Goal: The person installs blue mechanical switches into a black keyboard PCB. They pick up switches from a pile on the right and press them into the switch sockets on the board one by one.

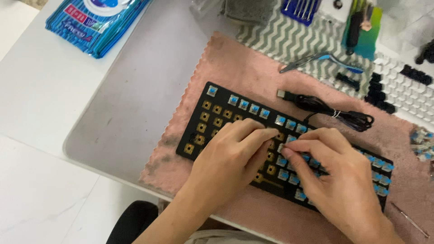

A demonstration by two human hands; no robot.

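Observation:
A black keyboard frame (212, 115) without keycaps lies on a pink cloth (253, 68). Blue switches (246, 105) fill its top row and right half; empty gold sockets (207, 117) show on its left half. My left hand (230, 162) rests over the middle of the board, fingertips pressed down near the centre. My right hand (337, 174) lies beside it, thumb and forefinger pinched at a small switch (284, 147) where the two hands meet. The board's black cable (332, 110) is coiled behind it.
A blue plastic packet (92, 22) lies at the far left. White and black keycaps (400, 88) are heaped at the right, near loose switches (422, 142). Blue-handled tweezers (323, 61) lie on a zigzag cloth (275, 40). A thin metal tool (409, 220) lies at the lower right.

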